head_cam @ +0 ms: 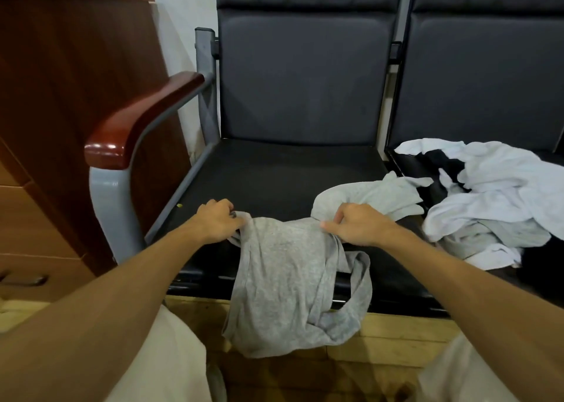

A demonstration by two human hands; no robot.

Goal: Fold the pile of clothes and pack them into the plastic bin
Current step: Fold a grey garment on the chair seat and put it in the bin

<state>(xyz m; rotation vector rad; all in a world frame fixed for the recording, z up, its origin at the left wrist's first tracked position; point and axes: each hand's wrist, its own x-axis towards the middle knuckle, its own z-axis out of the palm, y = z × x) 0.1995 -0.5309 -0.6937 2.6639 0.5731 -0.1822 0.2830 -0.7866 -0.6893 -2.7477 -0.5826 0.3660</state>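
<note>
A grey shirt [283, 279] hangs over the front edge of the black seat [274, 176], bunched and twisted, one part trailing back to the right across the seat. My left hand [218, 220] grips its top left corner. My right hand [355, 223] grips its top right part, fingers curled into the cloth. A pile of clothes [488, 197], white, grey and black, lies on the neighbouring seat to the right. No plastic bin is in view.
A red-brown wooden armrest [137, 127] on a grey metal frame stands at the left of the seat. A wooden cabinet [61, 81] with drawers stands further left. The black backrests [305, 75] rise behind. My knees in light trousers are below.
</note>
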